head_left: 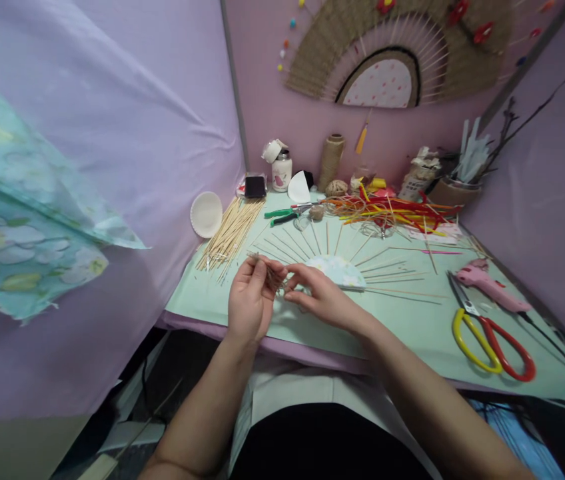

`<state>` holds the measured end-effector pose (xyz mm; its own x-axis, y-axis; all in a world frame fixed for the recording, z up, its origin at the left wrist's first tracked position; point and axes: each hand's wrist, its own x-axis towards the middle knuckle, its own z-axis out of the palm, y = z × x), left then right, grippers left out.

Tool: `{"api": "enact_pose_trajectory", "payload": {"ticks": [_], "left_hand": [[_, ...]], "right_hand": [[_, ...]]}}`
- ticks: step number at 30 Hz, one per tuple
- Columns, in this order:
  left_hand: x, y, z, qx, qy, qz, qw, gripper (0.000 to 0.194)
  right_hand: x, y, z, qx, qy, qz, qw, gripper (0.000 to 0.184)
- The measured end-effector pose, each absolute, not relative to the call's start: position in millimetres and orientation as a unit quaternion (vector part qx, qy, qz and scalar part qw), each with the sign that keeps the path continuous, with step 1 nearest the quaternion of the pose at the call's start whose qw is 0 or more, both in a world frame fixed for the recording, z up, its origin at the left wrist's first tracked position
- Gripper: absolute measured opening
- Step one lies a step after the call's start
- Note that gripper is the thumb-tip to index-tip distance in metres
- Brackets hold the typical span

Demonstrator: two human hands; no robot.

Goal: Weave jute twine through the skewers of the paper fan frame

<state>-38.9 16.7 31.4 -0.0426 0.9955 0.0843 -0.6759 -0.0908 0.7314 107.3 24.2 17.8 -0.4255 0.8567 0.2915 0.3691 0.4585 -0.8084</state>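
Observation:
My left hand point(253, 293) is closed around a small tangled bundle of brown twine point(275, 279), with a tuft of it poking out above the thumb. At the bundle's right side, my right hand point(320, 297) has its fingers bent and its fingertips on the loose strands. Exactly which strand they pinch is too small to see. Just behind my right hand lies a half-round piece of floral fabric point(338, 271), with thin sticks point(338, 239) fanned out from its curved edge.
Wooden sticks point(232, 233) lie at the left beside a white bowl point(206, 215). Green-handled pliers point(280, 213) and colourful cords point(397, 208) are at the back. Scissors point(477, 333) and a pink glue gun point(492, 287) with its cable lie right. A woven fan point(322, 53) hangs above.

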Motion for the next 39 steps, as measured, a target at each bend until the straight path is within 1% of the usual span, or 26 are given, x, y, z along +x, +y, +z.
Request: {"api": "enact_pose_trajectory", "payload": {"ticks": [3,4,7,9,11,13,16,18,20,22,24,26,27,29,30,32,35,39], "left_hand": [[-37.5,18.0,47.5,0.275,0.220,0.707,0.614,0.012],[-37.7,18.7,52.9,0.264,0.209,0.719,0.608,0.011],[-37.9,21.9,65.8,0.239,0.176,0.747,0.595,0.013],[-35.2,24.3,69.9,0.233,0.157,0.758,0.588,0.016],[-29.0,26.0,69.1,0.232,0.145,0.762,0.587,0.018],[-20.3,27.2,63.2,0.228,0.144,0.759,0.593,0.018],[-8.4,29.3,46.7,0.215,0.161,0.746,0.610,0.016],[-4.6,31.6,34.2,0.202,0.177,0.739,0.618,0.015],[-4.8,34.1,23.6,0.190,0.192,0.737,0.620,0.015],[-7.3,36.0,16.9,0.183,0.201,0.738,0.617,0.015],[-9.6,36.5,14.2,0.183,0.206,0.740,0.614,0.015],[-10.2,35.6,14.3,0.187,0.207,0.740,0.612,0.016],[-9.7,34.7,14.8,0.189,0.206,0.740,0.612,0.016],[-7.6,32.8,16.3,0.190,0.203,0.739,0.614,0.017],[-6.2,31.8,16.9,0.190,0.202,0.738,0.615,0.017],[-3.8,30.3,18.1,0.193,0.201,0.735,0.618,0.017],[-2.9,29.0,19.8,0.201,0.198,0.732,0.621,0.016],[-7.3,27.7,23.5,0.201,0.201,0.733,0.618,0.016]], "right_hand": [[116.2,22.9,11.4,-0.425,-0.808,0.250,0.322,0.012],[123.3,22.8,11.9,-0.434,-0.814,0.222,0.316,0.009],[157.8,25.7,21.6,-0.485,-0.806,0.132,0.314,0.015],[186.2,31.0,30.6,-0.544,-0.769,0.057,0.330,0.017],[211.6,37.8,35.9,-0.603,-0.713,-0.017,0.358,0.021],[229.5,43.1,34.5,-0.647,-0.674,-0.054,0.353,0.024],[242.8,41.6,22.4,-0.669,-0.695,-0.027,0.263,0.023],[249.9,31.2,14.1,-0.653,-0.726,-0.006,0.217,0.031],[262.6,13.6,10.2,-0.636,-0.740,-0.010,0.216,0.041],[282.9,-9.0,10.9,-0.647,-0.728,-0.031,0.223,0.044],[307.4,-33.7,13.0,-0.695,-0.691,-0.050,0.193,0.038],[329.6,-57.8,12.6,-0.764,-0.634,-0.040,0.114,0.028],[337.9,-68.7,10.8,-0.794,-0.603,-0.027,0.073,0.026],[347.5,-86.5,4.3,-0.828,-0.560,0.011,0.010,0.028],[349.1,-92.6,0.6,-0.834,-0.551,0.027,-0.007,0.030],[348.4,-98.2,-5.4,-0.839,-0.542,0.048,-0.020,0.030],[346.6,-93.6,-6.2,-0.854,-0.515,0.068,-0.011,0.025],[353.9,-83.4,-1.0,-0.861,-0.484,0.156,0.001,0.020]]}}
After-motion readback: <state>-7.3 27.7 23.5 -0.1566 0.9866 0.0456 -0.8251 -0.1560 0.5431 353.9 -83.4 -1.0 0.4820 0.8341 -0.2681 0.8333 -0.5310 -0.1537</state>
